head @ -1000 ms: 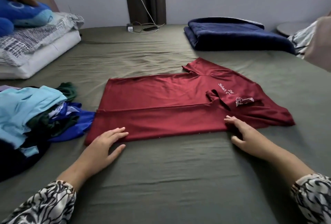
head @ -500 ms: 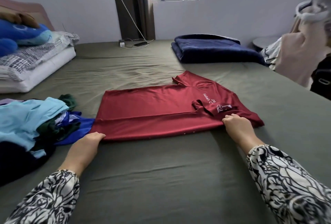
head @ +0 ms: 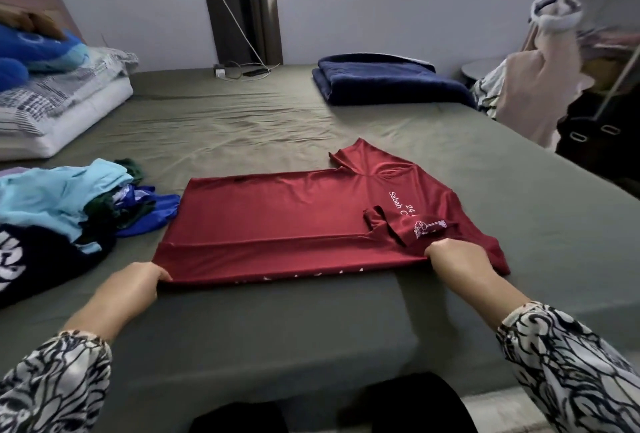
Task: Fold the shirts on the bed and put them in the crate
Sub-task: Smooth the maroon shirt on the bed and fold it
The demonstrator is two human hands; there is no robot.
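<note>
Olive bed sheet (head: 242, 141) | smooth red shirt (head: 294, 224), part-folded | both hands' fingers pinch near edge: left hand (head: 133, 282), right hand (head: 457, 261)

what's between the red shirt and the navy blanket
Only bare, wrinkled green sheet between the red shirt and the navy blanket, per the head view.

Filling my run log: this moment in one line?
step: folding | red shirt: flat on bed | left hand, right hand: grip near edge
</note>
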